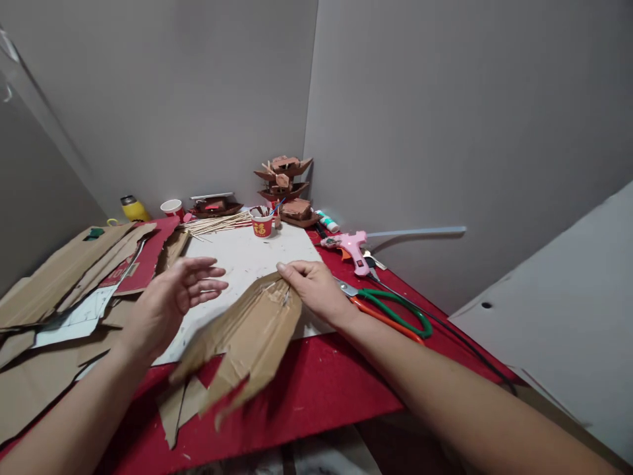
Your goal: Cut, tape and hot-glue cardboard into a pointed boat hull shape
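A torn piece of cardboard is held above the near edge of the red tabletop, its far end pinched by the right hand. The left hand is spread open just left of it, not touching. Scissors lie just right of the right hand, with a pink glue gun beyond. Flattened boxes are stacked at the left.

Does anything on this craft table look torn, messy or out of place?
Yes. The cardboard piece held by the right hand is creased and ragged-edged. The left hand hovers open beside it. More cardboard scraps lie piled askew at the left.
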A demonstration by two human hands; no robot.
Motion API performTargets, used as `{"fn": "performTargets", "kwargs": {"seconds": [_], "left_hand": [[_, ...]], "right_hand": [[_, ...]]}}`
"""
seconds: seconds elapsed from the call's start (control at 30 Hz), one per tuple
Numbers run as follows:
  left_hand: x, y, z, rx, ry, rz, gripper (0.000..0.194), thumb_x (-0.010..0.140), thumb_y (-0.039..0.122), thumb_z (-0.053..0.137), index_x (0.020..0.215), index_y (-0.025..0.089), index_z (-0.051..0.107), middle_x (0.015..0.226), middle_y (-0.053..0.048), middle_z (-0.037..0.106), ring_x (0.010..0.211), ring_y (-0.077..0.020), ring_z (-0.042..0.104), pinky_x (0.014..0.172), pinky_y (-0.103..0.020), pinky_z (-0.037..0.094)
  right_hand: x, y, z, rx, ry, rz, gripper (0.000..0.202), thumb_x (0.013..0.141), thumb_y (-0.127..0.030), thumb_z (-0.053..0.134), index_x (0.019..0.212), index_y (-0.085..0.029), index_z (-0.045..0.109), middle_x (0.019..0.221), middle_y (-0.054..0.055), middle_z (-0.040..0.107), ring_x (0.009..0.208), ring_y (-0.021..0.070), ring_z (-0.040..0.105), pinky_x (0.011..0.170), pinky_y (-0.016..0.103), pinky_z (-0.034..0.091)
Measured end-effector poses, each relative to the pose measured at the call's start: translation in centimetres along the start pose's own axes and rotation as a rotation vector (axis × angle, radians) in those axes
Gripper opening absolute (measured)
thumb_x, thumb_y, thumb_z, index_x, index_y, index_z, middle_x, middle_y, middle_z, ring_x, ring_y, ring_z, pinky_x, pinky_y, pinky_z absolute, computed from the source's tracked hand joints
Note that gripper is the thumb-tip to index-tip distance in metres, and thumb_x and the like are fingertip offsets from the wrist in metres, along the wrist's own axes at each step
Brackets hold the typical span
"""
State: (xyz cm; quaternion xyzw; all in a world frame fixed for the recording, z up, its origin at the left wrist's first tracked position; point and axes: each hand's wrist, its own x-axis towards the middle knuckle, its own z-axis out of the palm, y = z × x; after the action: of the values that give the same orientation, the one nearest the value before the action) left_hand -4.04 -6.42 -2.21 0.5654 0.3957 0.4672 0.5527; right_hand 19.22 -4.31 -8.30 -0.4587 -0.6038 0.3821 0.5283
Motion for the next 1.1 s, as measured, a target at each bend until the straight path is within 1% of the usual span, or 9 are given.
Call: {"fn": "performTargets", "kwargs": {"seconds": [0.07,0.1,0.2,0.33,0.43,0.57,0.83,0.97,1.1], "left_hand": [[0.8,-1.1,-0.4,0.301,-0.057,-0.077,0.035,0.084,0.044,0.057,0.100,0.014,0.063,0.084,-0.004,0.066,0.072,-0.0143,0.061,0.072,-0.027,0.049],[1.0,-1.7,-0.4,0.462,-0.130,-0.116,0.033,0.083,0.044,0.057,0.092,0.013,0.064,0.071,0.000,0.061,0.062,-0.0116,0.055,0.064,-0.024,0.046],[0.9,-3.2,0.3,0.589,-0.271,-0.186,0.030,0.080,0.041,0.059,0.074,0.012,0.065,0.059,0.003,0.053,0.053,-0.0099,0.045,0.053,-0.021,0.037],[0.4,-3.8,1.5,0.691,-0.322,-0.200,0.027,0.081,0.036,0.055,0.070,0.013,0.063,0.059,0.004,0.051,0.054,-0.0096,0.040,0.051,-0.022,0.031],[0.6,-4.2,2.0,0.766,-0.321,-0.194,0.024,0.080,0.034,0.053,0.067,0.014,0.059,0.058,0.004,0.048,0.054,-0.0100,0.039,0.051,-0.022,0.029],[1.3,-4.8,2.4,0.837,-0.340,-0.190,0.022,0.079,0.032,0.052,0.064,0.016,0.053,0.057,0.005,0.046,0.054,-0.0105,0.039,0.051,-0.023,0.029],[1.7,-4.8,2.5,0.977,-0.402,-0.157,0.020,0.080,0.030,0.047,0.063,0.019,0.047,0.057,0.005,0.043,0.054,-0.0123,0.040,0.052,-0.025,0.028],[1.4,-4.4,3.2,1.246,-0.416,-0.061,0.017,0.082,0.025,0.045,0.066,0.020,0.048,0.058,0.002,0.052,0.055,-0.0150,0.047,0.054,-0.027,0.029],[0.8,-3.9,4.9,1.624,-0.448,0.032,0.018,0.085,0.019,0.041,0.072,0.019,0.053,0.062,-0.004,0.061,0.057,-0.0200,0.058,0.054,-0.029,0.032]], "right_hand": [[-0.5,-0.3,0.5,-0.027,-0.109,-0.008,0.039,0.082,-0.046,0.053,0.057,-0.016,0.056,0.054,-0.003,0.046,0.052,0.0110,0.042,0.050,0.022,0.035],[-0.7,-0.3,0.7,-0.042,-0.149,-0.015,0.039,0.082,-0.045,0.052,0.056,-0.016,0.055,0.053,-0.003,0.044,0.052,0.0107,0.041,0.050,0.022,0.034],[-1.1,-0.1,1.3,-0.096,-0.212,-0.042,0.038,0.084,-0.040,0.049,0.054,-0.017,0.049,0.053,-0.004,0.040,0.051,0.0095,0.038,0.049,0.021,0.032],[-1.1,0.5,1.4,-0.197,-0.235,-0.086,0.038,0.086,-0.033,0.049,0.052,-0.017,0.045,0.053,-0.005,0.037,0.052,0.0092,0.037,0.050,0.022,0.029],[-1.1,0.6,1.4,-0.265,-0.245,-0.124,0.035,0.087,-0.026,0.050,0.054,-0.016,0.049,0.055,-0.004,0.043,0.054,0.0097,0.041,0.054,0.022,0.031],[-1.3,0.6,1.4,-0.330,-0.254,-0.164,0.033,0.088,-0.021,0.051,0.056,-0.015,0.054,0.058,-0.002,0.050,0.057,0.0101,0.045,0.059,0.023,0.034],[-1.1,0.8,1.2,-0.382,-0.266,-0.168,0.032,0.089,-0.017,0.054,0.058,-0.013,0.059,0.057,-0.001,0.053,0.057,0.0099,0.047,0.059,0.022,0.034],[-1.1,0.6,1.1,-0.421,-0.281,-0.149,0.032,0.090,-0.016,0.054,0.058,-0.013,0.057,0.057,-0.002,0.051,0.057,0.0093,0.046,0.059,0.022,0.034],[-1.1,0.6,1.0,-0.415,-0.286,-0.143,0.035,0.090,-0.017,0.054,0.056,-0.013,0.056,0.056,-0.003,0.049,0.057,0.0090,0.045,0.059,0.022,0.033]]}}
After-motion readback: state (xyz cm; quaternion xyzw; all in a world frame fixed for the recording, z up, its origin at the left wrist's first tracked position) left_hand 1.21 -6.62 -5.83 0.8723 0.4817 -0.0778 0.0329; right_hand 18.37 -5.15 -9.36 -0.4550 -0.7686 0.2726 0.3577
